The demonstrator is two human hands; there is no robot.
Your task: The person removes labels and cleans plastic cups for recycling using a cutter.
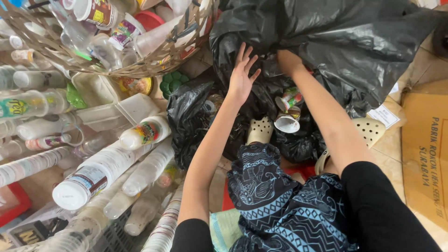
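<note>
**Reaching into a black refuse bag**

Lying at far left, a heap of clear plastic bottles (pixel 93 175) points mostly toward the lower left, below a woven basket (pixel 154 65) of cups. The left hand (pixel 241 77) is spread, fingers released, palm on the black bag (pixel 326 42). This bag sprawls upper right, its long axis running left to right. The right hand (pixel 287 60) is buried in its folds; its grip cannot be told. Two paper cups (pixel 288 112) lie just below.

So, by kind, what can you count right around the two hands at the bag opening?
Black plastic bag: 1
Paper cups at the opening: 2
Cream perforated clogs: 2
Hands: 2, left hand open on the bag, right hand reaching inside
Total: 7
</note>
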